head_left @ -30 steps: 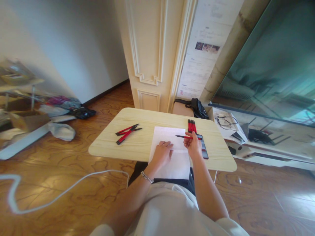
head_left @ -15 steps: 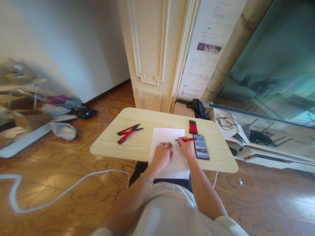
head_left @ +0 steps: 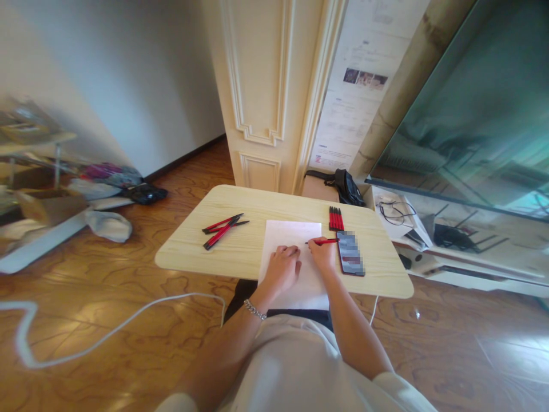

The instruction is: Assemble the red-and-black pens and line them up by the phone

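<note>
A white sheet of paper [head_left: 293, 230] lies on a small pale wooden table [head_left: 184, 246]. My left hand [head_left: 283, 266] rests on its left half, fingers loosely bent, thumb apart, holding nothing. In my right hand [head_left: 322, 257] is a red pen [head_left: 329, 241], its dark tip pointing left at the paper's upper right; whether the tip touches the paper I cannot tell. Right beside that hand lies a phone [head_left: 350, 254] with a blurred screen. A row of red and black pens [head_left: 336, 218] sits above the phone. More red and black pens [head_left: 223, 232] lie crossed at the left.
A white cable [head_left: 128, 332] runs over the wooden floor at the left, near bags and boxes [head_left: 55, 203]. Behind the table are a cream panelled door [head_left: 261, 68] and a black bag [head_left: 348, 186]. A large dark screen [head_left: 476, 120] stands at the right.
The view has shifted very slightly, so everything sits a little higher in the picture. Both hands stay on the paper, the pen still in my right hand.
</note>
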The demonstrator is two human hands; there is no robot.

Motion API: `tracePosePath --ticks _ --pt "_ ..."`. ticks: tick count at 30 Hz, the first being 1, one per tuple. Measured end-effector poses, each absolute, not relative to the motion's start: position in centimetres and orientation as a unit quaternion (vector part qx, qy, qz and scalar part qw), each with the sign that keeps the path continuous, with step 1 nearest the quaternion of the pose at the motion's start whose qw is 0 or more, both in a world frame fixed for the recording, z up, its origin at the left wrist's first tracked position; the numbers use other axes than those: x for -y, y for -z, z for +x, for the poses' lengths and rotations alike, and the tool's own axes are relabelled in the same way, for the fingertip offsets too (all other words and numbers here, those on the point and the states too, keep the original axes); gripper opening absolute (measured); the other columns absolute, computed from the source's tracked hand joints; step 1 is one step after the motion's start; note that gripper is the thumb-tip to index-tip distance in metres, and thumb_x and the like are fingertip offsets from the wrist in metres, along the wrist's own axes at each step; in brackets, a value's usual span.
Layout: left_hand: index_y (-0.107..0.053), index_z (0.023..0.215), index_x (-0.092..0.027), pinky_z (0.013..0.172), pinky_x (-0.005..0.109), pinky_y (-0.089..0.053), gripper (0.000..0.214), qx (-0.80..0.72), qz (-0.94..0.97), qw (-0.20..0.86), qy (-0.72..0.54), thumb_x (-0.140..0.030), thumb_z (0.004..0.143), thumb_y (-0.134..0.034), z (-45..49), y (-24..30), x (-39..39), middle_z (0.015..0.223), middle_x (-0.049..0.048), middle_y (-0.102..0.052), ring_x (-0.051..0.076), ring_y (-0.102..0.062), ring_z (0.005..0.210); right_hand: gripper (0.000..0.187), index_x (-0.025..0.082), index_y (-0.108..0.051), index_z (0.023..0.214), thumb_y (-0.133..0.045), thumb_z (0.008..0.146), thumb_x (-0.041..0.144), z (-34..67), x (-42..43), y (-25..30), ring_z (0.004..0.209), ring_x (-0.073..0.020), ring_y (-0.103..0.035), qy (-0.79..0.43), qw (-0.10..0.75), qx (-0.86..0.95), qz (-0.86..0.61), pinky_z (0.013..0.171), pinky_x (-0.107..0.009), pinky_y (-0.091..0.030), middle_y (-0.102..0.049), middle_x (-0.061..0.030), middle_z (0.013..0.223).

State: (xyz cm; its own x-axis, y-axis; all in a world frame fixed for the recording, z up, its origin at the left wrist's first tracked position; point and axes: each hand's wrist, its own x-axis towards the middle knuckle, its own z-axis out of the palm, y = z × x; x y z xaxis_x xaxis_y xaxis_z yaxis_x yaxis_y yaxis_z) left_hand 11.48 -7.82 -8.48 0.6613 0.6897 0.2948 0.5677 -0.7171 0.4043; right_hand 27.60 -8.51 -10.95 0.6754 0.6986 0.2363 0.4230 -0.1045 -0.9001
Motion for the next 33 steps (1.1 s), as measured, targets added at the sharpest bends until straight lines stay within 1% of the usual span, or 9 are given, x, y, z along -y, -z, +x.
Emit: tracePosePath --ticks 7,11,16,21,24,27,28,30,33 --pt "-0.058 0.113 -0.022 0.085 0.042 -0.040 0.029 -0.354 0.899 0.142 -0.217 -0.020 0.086 -0.049 11.6 8.5 7.7 0.120 0.0085 -0.058 0.029 -0.045 0.109 0.012 0.016 -0.061 0.062 -0.055 0.063 0.026 27.5 8.4 10.8 0.056 -0.0191 -0.057 -0.109 0.547 0.357 -0.749 0.049 -0.025 -0.037 -0.063 -0.0049 0.057" --pt "-0.058 0.114 -0.021 0.085 0.041 -0.040 0.030 -0.356 0.897 0.142 -0.220 -0.020 0.085 -0.050 11.6 8.5 7.7 0.119 0.0087 -0.058 0.029 -0.045 0.109 0.010 0.016 -0.060 0.063 -0.057 0.063 0.026 27.5 8.6 10.3 0.056 -0.0177 -0.055 -0.136 0.564 0.354 -0.733 0.050 -0.025 -0.038 -0.062 -0.0034 0.057" --pt "-0.059 0.113 -0.022 0.084 0.041 -0.041 0.029 -0.357 0.896 0.140 -0.223 -0.020 0.085 -0.050 11.6 8.6 7.7 0.121 0.0090 -0.057 0.028 -0.045 0.109 0.019 0.017 -0.061 0.066 -0.064 0.068 0.035 27.9 8.8 9.3 0.050 -0.0121 -0.051 -0.265 0.659 0.308 -0.633 0.047 -0.023 -0.039 -0.057 0.0016 0.053" --pt "-0.058 0.114 -0.022 0.086 0.042 -0.041 0.031 -0.366 0.898 0.130 -0.207 -0.018 0.084 -0.052 11.8 8.6 7.6 0.124 0.0088 -0.056 0.029 -0.044 0.111 0.019 0.016 -0.060 0.064 -0.070 0.068 0.031 28.0 9.0 8.0 0.072 -0.0145 -0.061 -0.371 0.781 0.191 -0.465 0.063 -0.025 -0.049 -0.066 -0.0051 0.073" --pt "-0.059 0.113 -0.022 0.085 0.042 -0.042 0.031 -0.365 0.897 0.130 -0.211 -0.018 0.083 -0.052 11.9 8.5 7.5 0.123 0.0094 -0.057 0.029 -0.045 0.111 0.015 0.017 -0.062 0.076 -0.071 0.067 0.024 27.7 9.5 7.7 0.067 -0.0110 -0.060 -0.421 0.789 0.179 -0.410 0.054 -0.021 -0.047 -0.067 -0.0039 0.079" --pt "-0.060 0.110 -0.021 0.086 0.042 -0.042 0.029 -0.352 0.896 0.142 -0.230 -0.017 0.082 -0.054 11.9 8.5 7.3 0.120 0.0090 -0.059 0.028 -0.048 0.108 0.025 0.022 -0.060 0.090 -0.071 0.068 0.023 27.3 10.0 7.7 0.052 -0.0057 -0.051 -0.468 0.785 0.180 -0.364 0.044 -0.016 -0.038 -0.061 0.0026 0.071" --pt "-0.060 0.110 -0.021 0.087 0.041 -0.042 0.029 -0.345 0.896 0.150 -0.237 -0.017 0.082 -0.054 11.8 8.5 7.2 0.118 0.0089 -0.060 0.027 -0.049 0.107 0.024 0.023 -0.059 0.091 -0.070 0.071 0.028 27.2 10.1 7.6 0.048 -0.0052 -0.047 -0.481 0.785 0.171 -0.351 0.042 -0.016 -0.036 -0.058 0.0044 0.066" --pt "-0.062 0.108 -0.020 0.090 0.041 -0.042 0.028 -0.332 0.893 0.167 -0.252 -0.016 0.081 -0.055 11.8 8.5 7.1 0.114 0.0090 -0.062 0.026 -0.051 0.106 0.027 0.023 -0.057 0.086 -0.064 0.075 0.047 27.2 10.4 7.4 0.043 -0.0058 -0.041 -0.513 0.778 0.150 -0.332 0.040 -0.018 -0.034 -0.050 0.0058 0.058" --pt "-0.063 0.106 -0.018 0.093 0.039 -0.041 0.026 -0.324 0.881 0.188 -0.287 -0.015 0.082 -0.054 11.5 8.3 7.1 0.110 0.0091 -0.064 0.024 -0.054 0.104 0.054 0.021 -0.054 0.074 -0.043 0.074 0.074 27.4 10.6 6.9 0.041 -0.0083 -0.037 -0.567 0.750 0.143 -0.310 0.040 -0.022 -0.034 -0.043 0.0045 0.053"
